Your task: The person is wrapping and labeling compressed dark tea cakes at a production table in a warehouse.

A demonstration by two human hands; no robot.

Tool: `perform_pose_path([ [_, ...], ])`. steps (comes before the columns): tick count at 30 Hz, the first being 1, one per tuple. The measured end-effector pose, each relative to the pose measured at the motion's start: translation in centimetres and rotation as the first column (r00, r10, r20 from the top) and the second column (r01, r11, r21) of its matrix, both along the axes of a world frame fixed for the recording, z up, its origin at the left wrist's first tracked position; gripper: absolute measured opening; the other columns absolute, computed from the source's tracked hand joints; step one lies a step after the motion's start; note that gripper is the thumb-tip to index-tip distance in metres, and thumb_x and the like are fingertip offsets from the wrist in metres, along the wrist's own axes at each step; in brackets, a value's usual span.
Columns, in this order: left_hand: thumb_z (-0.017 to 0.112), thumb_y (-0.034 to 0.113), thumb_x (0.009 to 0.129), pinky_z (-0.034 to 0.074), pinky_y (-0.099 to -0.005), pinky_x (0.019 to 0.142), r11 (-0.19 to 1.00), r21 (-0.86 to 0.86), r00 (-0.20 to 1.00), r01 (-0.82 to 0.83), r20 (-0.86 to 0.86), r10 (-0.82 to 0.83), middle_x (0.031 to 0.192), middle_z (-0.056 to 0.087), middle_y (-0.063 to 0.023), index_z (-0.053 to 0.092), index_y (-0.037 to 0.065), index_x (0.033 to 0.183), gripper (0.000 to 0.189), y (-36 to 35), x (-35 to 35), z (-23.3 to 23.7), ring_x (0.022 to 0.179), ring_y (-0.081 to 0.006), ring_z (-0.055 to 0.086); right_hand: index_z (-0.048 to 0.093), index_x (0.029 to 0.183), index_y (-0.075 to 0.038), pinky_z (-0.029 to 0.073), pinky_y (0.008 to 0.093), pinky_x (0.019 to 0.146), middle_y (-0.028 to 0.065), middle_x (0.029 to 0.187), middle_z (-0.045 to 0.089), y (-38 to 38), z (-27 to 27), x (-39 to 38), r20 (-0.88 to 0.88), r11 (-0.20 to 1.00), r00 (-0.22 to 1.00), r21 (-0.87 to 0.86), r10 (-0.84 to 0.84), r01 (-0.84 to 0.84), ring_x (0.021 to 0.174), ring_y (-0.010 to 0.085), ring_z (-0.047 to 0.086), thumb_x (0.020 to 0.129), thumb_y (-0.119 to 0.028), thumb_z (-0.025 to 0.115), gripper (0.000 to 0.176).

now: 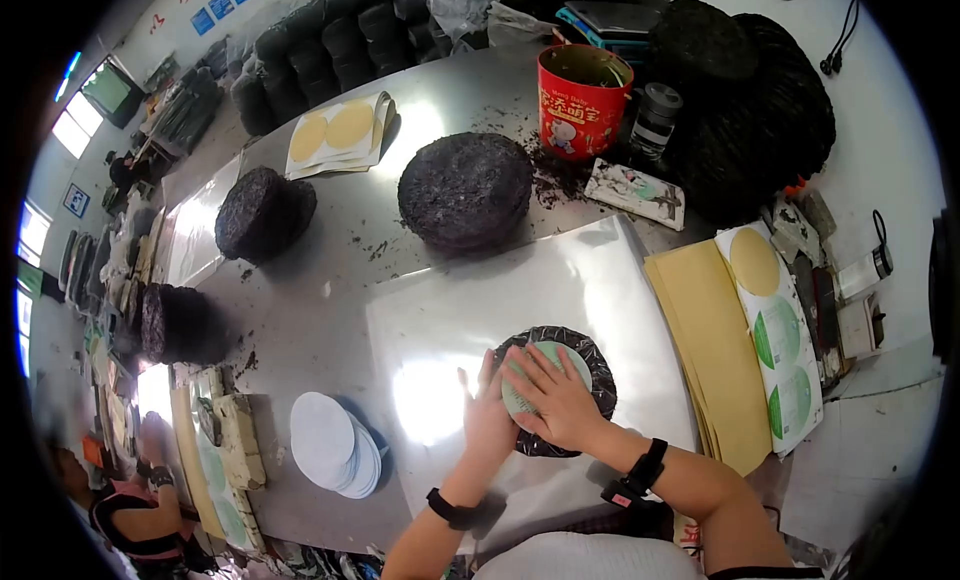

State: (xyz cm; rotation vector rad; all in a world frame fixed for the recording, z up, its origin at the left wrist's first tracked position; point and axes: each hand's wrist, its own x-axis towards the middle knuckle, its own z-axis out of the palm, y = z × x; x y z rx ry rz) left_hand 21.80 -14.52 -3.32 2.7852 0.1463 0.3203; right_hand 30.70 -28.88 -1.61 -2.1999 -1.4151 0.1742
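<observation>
A dark round pressed cake [602, 376] with a shiny clear film over it lies on a stack of clear plastic sheets [480, 310] in front of me. A round pale green paper label [576, 366] sits on its top. My right hand [556, 398] lies flat across the label with its fingers spread. Close beside it, my left hand [490, 412] has its fingers stretched along the left edge of the label and cake. Both hands partly hide the label. Each wrist wears a black band.
Large dark pressed cakes [465, 192] stand farther back, with another [262, 215] to the left. White paper discs [325, 442] lie left of the sheets, brown paper [705, 350] and printed labels [780, 340] right. A red bucket [580, 115] stands behind. A co-worker [140, 510] works at far left.
</observation>
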Motion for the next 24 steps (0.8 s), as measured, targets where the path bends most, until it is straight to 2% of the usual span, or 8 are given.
perform_pose_path([
  [4, 0.053, 0.007, 0.088, 0.006, -0.0603, 0.121, 0.83, -0.55, 0.963, 0.089, -0.166, -0.213, 0.16, 0.034, -0.0127, 0.043, 0.006, 0.15, 0.062, 3.5, -0.4, 1.0, 0.152, -0.0348, 0.02, 0.035, 0.155, -0.018, 0.014, 0.0632, 0.118, 0.0096, 0.164, 0.027, 0.6, 0.1, 0.3, 0.104, 0.997, 0.994, -0.064, -0.026, 0.033, 0.15, 0.0335, 0.027, 0.098, -0.048, 0.052, 0.067],
  [6, 0.05, -0.004, 0.087, 0.012, -0.047, 0.124, 0.216, -0.976, 0.986, -0.005, 0.032, 0.166, 0.157, 0.035, -0.0228, 0.033, 0.001, 0.153, 0.068, 4.2, -1.2, 1.4, 0.152, -0.0387, 0.02, 0.036, 0.155, -0.02, 0.013, 0.0664, 0.117, 0.0091, 0.163, 0.028, 0.6, 0.1, -0.6, 0.101, 0.997, 0.994, -0.064, -0.041, 0.048, 0.15, 0.0328, 0.026, 0.096, -0.047, 0.054, 0.067],
  [8, 0.055, 0.005, 0.09, 0.014, -0.05, 0.123, 0.867, -0.48, 0.99, -0.134, -0.112, 0.09, 0.157, 0.032, -0.0268, 0.027, -0.001, 0.155, 0.071, 2.0, 0.6, 5.5, 0.15, -0.0409, 0.022, 0.038, 0.154, -0.019, 0.012, 0.0677, 0.117, 0.009, 0.162, 0.03, 1.0, 0.2, -0.9, 0.124, 0.991, 0.991, -0.114, -0.053, 0.067, 0.151, 0.0325, 0.023, 0.094, -0.046, 0.056, 0.067],
  [10, 0.062, 0.033, 0.091, 0.016, -0.0524, 0.121, 0.965, -0.254, 0.998, 0.062, 0.004, -0.063, 0.16, 0.025, -0.0267, 0.025, 0.0, 0.156, 0.082, -1.4, 0.3, 1.1, 0.149, -0.0444, 0.021, 0.041, 0.151, -0.013, 0.011, 0.0684, 0.117, 0.0122, 0.161, 0.031, 1.1, -0.5, -0.8, 0.206, 0.975, 0.979, -0.216, -0.016, 0.061, 0.15, 0.0363, 0.023, 0.09, -0.043, 0.055, 0.07],
  [15, 0.062, 0.041, 0.092, 0.002, -0.0554, 0.121, 0.969, -0.246, 0.997, 0.003, -0.072, -0.021, 0.163, 0.016, -0.0262, 0.023, -0.002, 0.156, 0.086, -1.3, -0.1, 1.0, 0.152, -0.0426, 0.011, 0.041, 0.151, -0.012, 0.009, 0.0651, 0.119, 0.0147, 0.161, 0.029, 0.7, -0.5, -0.5, 0.19, 0.992, 0.982, -0.123, -0.018, 0.042, 0.151, 0.0361, 0.019, 0.092, -0.046, 0.053, 0.069],
  [18, 0.057, 0.041, 0.096, 0.002, -0.0652, 0.117, 0.928, -0.267, 0.938, -0.26, 0.16, 0.309, 0.16, 0.023, -0.0294, 0.032, 0.001, 0.153, 0.074, -0.9, -3.3, 2.7, 0.151, -0.0454, 0.011, 0.04, 0.15, -0.007, 0.013, 0.0595, 0.12, 0.0202, 0.161, 0.026, -1.7, 2.9, -1.8, -0.019, 0.987, 0.987, 0.034, -0.159, 0.16, 0.15, 0.0371, 0.022, 0.094, -0.04, 0.06, 0.068],
  [22, 0.048, 0.041, 0.102, 0.006, -0.0649, 0.117, 0.849, -0.305, 0.901, -0.431, -0.186, 0.391, 0.158, 0.027, -0.0299, 0.032, 0.001, 0.15, 0.065, -1.6, -5.7, -0.5, 0.151, -0.0444, 0.016, 0.037, 0.152, -0.005, 0.016, 0.0533, 0.121, 0.0218, 0.16, 0.027, -5.2, -0.1, -3.7, -0.228, 0.97, 0.955, 0.106, -0.189, 0.218, 0.149, 0.0393, 0.025, 0.096, -0.035, 0.059, 0.067],
  [24, 0.038, 0.04, 0.106, 0.014, -0.0518, 0.121, 0.24, -0.968, 0.97, -0.068, -0.008, 0.243, 0.153, 0.04, -0.0254, 0.032, 0.004, 0.151, 0.058, -2.8, -5.6, 6.2, 0.147, -0.0366, 0.031, 0.033, 0.155, -0.006, 0.019, 0.0468, 0.121, 0.0207, 0.159, 0.029, -5.3, 0.0, -4.2, -0.358, 0.944, 0.923, 0.231, -0.142, 0.235, 0.149, 0.0376, 0.026, 0.099, -0.034, 0.056, 0.066],
])
